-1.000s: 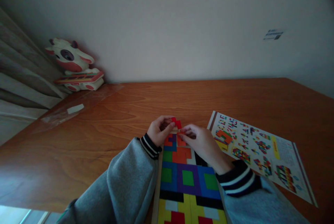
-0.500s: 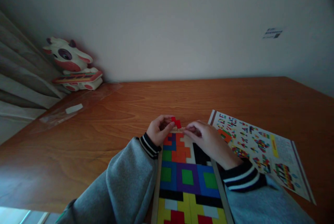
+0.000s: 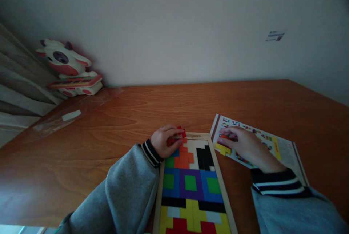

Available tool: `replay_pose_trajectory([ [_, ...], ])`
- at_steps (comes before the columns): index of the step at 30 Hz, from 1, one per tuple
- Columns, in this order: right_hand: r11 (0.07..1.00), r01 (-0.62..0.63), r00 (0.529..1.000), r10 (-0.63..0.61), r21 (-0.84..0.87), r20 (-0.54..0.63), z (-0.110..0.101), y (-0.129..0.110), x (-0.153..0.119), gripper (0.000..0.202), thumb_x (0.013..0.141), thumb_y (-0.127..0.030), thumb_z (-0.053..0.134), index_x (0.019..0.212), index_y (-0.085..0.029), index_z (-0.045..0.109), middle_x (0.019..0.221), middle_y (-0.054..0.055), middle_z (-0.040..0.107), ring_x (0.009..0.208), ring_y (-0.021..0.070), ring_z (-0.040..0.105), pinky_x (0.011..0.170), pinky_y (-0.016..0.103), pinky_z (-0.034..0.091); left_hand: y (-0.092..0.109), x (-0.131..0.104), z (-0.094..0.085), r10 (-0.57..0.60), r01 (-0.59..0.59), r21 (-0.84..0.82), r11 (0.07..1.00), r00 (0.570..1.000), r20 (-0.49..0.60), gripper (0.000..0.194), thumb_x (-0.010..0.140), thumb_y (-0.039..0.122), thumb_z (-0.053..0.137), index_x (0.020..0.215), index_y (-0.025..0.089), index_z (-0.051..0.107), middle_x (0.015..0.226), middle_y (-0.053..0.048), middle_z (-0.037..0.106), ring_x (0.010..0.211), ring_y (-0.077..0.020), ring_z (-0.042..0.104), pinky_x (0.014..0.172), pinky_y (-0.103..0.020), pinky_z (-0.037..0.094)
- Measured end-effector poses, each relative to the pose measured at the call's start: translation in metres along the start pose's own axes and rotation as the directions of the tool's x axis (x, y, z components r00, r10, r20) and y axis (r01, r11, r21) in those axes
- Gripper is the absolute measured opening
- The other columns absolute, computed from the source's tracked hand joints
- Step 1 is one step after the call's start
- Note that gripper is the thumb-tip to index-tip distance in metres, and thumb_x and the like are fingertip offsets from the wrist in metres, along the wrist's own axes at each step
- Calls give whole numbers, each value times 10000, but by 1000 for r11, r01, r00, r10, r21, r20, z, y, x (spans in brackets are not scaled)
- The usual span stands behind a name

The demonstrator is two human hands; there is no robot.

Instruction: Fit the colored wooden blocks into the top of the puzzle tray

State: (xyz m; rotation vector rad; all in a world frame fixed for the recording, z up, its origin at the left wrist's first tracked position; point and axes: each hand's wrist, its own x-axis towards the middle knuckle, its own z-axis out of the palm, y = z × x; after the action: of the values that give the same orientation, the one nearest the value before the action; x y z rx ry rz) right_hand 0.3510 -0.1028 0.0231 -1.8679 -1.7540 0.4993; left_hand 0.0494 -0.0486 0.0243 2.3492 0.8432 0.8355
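A wooden tray puzzle (image 3: 224,194) lies in front of me, filled with coloured block pieces in its lower part. Its upper right part shows bare pale base beside black pieces (image 3: 205,157). My left hand (image 3: 165,141) is closed at the tray's top left corner, with a red puzzle piece (image 3: 182,130) at its fingertips. Over the printed sheet, my right hand (image 3: 242,145) pinches an orange puzzle piece (image 3: 225,137) between thumb and fingers. A yellow puzzle piece (image 3: 223,149) shows just below that thumb; whether it is held too is unclear.
The printed pattern sheet (image 3: 286,154) lies right of the tray. A cow-shaped toy keyboard (image 3: 73,68) stands at the back left by the curtain (image 3: 21,92). Clear plastic wrapping (image 3: 51,126) lies on the wooden table (image 3: 122,117). A wall rises behind.
My right hand has moved right, from the tray's top edge to the sheet, and now pinches an orange piece. My left hand has lowered slightly with the red piece. The view has shifted slightly.
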Motion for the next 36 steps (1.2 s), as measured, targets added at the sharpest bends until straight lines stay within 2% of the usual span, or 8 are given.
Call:
replay_pose_trajectory([
  [6,993,3,996,8,117,-91,0,-2,3,255,768,-342,662,974,-194,691,941,96,734,846,257,693,806,424,543,-10,-2,2,108,-120,130,984,989,100,460,806,421,648,1214,212,612,1122,-120,645,1004,-233,617,890,-370,497],
  [10,968,-1,989,38,252,-142,-3,-13,3,277,774,-381,665,988,-206,673,1003,94,723,873,257,694,791,413,554,-12,-1,4,88,-97,128,987,994,71,416,839,419,620,1197,207,626,1093,-123,648,990,-232,623,884,-375,510],
  [13,913,-60,992,101,404,-81,-2,-28,2,269,765,-372,676,981,-213,655,983,85,728,841,248,705,738,384,570,-10,0,5,76,-80,121,989,996,36,396,843,397,622,1192,208,630,1079,-117,650,982,-228,623,884,-369,515],
  [18,894,-43,999,51,447,-5,19,-52,1,236,736,-337,714,924,-209,653,966,80,722,867,235,694,805,392,551,-7,1,5,48,-49,219,975,999,9,411,852,393,613,1209,191,613,1088,-124,650,991,-242,608,895,-393,501],
  [23,892,39,998,-17,451,-53,46,-69,6,246,726,-295,718,940,-200,644,923,71,715,837,211,681,764,360,551,-5,3,3,28,-32,243,969,999,20,418,826,424,646,1165,181,642,1069,-129,673,984,-266,617,895,-427,496],
  [27,920,32,999,-24,391,-24,50,-78,9,175,768,-354,686,858,-205,674,846,50,728,782,206,683,732,350,536,-6,3,3,-56,58,106,993,998,-20,425,758,430,722,1106,191,670,1057,-111,681,979,-253,636,894,-398,513],
  [30,903,21,1000,-27,430,9,45,-82,8,206,797,-390,658,871,-204,702,850,46,735,790,205,685,733,339,533,-8,1,7,-216,208,-112,972,974,-66,419,743,392,739,1099,185,663,985,-88,689,837,-191,672,772,-312,561],
  [36,728,-134,974,-29,672,225,42,-87,3,324,828,-454,613,1004,-199,707,964,67,740,767,183,700,716,326,567,-2,4,15,-474,373,-612,697,881,-3,455,690,334,782,1074,132,644,870,-71,711,754,-157,695,701,-248,564],
])
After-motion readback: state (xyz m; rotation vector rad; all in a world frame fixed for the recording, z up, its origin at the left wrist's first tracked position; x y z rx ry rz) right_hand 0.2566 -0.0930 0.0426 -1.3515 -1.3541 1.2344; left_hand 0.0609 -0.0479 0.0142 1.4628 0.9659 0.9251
